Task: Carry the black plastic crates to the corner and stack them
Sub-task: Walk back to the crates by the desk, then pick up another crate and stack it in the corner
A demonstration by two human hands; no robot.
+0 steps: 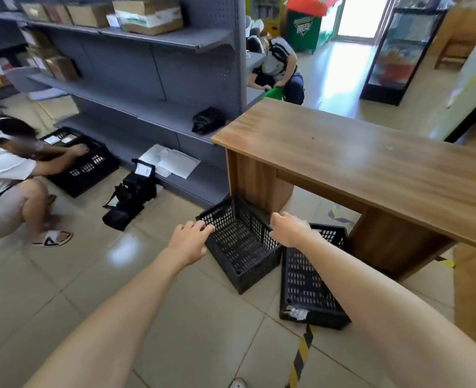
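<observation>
Two empty black plastic crates sit on the tiled floor beside the wooden desk. The nearer-left crate (241, 247) lies at an angle, one corner against the desk leg. The second crate (309, 284) lies to its right, partly under the desk. My left hand (190, 240) hovers at the left rim of the angled crate, fingers apart, holding nothing. My right hand (290, 229) reaches over that crate's right rim, fingers spread, not gripping. A third black crate (85, 169) stands further left by the shelving, with another person's hand in it.
A wooden desk (371, 163) spans the right side. Grey metal shelving (147, 88) stands behind, with boxes on top. One person crouches at far left (4, 175), another (280, 68) behind the shelving. Black bags (133, 197) lie on the floor. Yellow-black tape (301, 357) marks the tiles.
</observation>
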